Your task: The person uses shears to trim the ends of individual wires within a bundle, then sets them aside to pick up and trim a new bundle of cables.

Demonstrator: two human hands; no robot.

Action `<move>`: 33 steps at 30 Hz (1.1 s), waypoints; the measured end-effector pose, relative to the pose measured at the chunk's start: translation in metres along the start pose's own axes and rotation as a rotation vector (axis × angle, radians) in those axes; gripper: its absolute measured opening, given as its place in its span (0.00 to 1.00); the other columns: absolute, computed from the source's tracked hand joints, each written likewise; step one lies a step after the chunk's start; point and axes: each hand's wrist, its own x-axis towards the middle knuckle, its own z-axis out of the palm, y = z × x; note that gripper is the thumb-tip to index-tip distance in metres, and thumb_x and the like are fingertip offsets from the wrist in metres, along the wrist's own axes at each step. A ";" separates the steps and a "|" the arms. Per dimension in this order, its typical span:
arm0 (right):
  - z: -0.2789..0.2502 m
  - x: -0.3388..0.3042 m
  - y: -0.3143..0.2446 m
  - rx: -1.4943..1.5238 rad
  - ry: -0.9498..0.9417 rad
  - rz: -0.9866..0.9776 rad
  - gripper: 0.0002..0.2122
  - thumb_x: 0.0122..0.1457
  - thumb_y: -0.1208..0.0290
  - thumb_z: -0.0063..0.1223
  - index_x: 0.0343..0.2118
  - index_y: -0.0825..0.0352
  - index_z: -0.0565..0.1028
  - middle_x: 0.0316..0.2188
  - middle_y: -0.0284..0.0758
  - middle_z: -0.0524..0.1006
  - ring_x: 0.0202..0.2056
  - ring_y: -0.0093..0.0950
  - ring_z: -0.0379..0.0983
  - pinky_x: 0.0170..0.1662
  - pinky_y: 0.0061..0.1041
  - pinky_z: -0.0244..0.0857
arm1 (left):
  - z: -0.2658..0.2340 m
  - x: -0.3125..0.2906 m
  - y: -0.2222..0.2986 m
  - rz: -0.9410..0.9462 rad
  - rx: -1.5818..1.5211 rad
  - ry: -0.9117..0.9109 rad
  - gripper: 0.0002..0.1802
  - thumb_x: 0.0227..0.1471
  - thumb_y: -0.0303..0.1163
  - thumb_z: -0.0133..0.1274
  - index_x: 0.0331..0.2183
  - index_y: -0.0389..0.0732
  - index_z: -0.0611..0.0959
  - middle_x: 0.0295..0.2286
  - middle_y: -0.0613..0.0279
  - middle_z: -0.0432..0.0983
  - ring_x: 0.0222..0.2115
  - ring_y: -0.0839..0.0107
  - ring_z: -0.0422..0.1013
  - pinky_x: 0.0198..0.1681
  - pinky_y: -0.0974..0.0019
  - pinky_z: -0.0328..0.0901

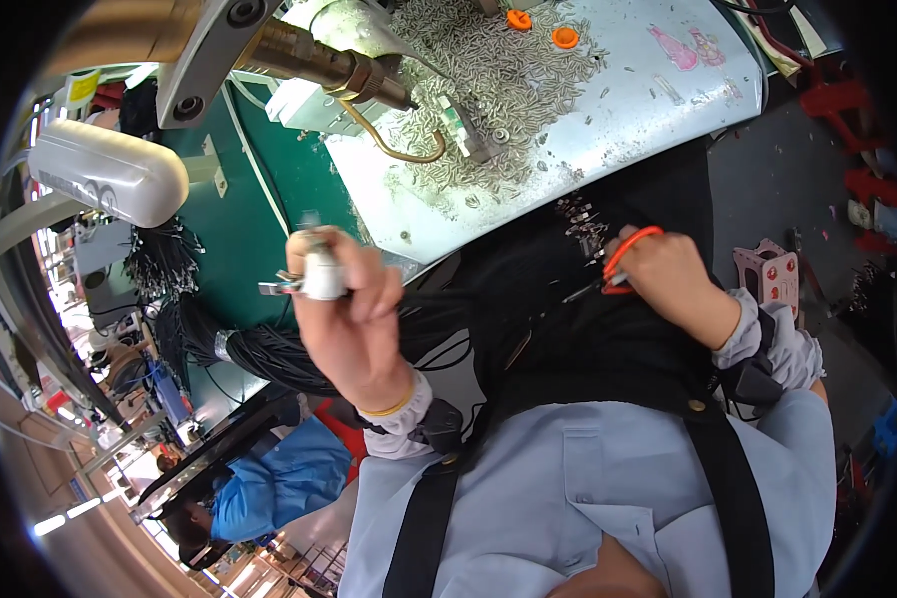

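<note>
My left hand point(354, 324) is raised beside the near left corner of the white worktable, its fingers closed and partly blurred. A small shiny metal piece point(281, 286) sticks out from between the fingers, next to something white point(323, 275) that may be a wrap on a finger; its kind is smeared by motion. Over my lap, my right hand point(676, 287) is closed round orange-handled scissors point(632, 257), whose dark pointed tip aims left. Several small metal parts point(580, 221) lie on the black apron point(568, 344) just beyond the scissors.
Heaped small metal pins point(488, 80) cover much of the white worktable point(658, 110). A machine nozzle point(379, 82) and curved brass tube point(409, 157) overhang it. Two orange rings point(565, 38) lie behind. Bundled black cables point(269, 354) hang at left, near a person in blue point(289, 476).
</note>
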 end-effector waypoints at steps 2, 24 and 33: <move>-0.028 0.013 -0.006 0.017 0.424 -0.033 0.13 0.38 0.77 0.57 0.32 0.63 0.73 0.22 0.29 0.71 0.18 0.26 0.69 0.18 0.19 0.60 | 0.008 -0.002 -0.026 0.029 0.210 0.014 0.09 0.45 0.21 0.47 0.33 0.37 0.71 0.24 0.64 0.69 0.16 0.81 0.60 0.17 0.80 0.54; -0.052 0.062 -0.040 1.117 0.343 0.240 0.06 0.45 0.82 0.50 0.28 0.70 0.67 0.19 0.31 0.68 0.18 0.20 0.67 0.23 0.16 0.62 | 0.028 -0.012 -0.068 0.217 0.986 0.072 0.14 0.32 0.13 0.52 0.29 0.33 0.77 0.21 0.69 0.66 0.19 0.86 0.58 0.21 0.83 0.52; -0.052 0.063 -0.049 1.021 0.531 0.205 0.07 0.45 0.86 0.44 0.29 0.71 0.66 0.21 0.31 0.68 0.21 0.17 0.66 0.26 0.16 0.63 | 0.026 -0.013 -0.070 0.326 1.097 -0.043 0.17 0.30 0.13 0.53 0.30 0.34 0.76 0.20 0.67 0.65 0.19 0.84 0.59 0.21 0.82 0.53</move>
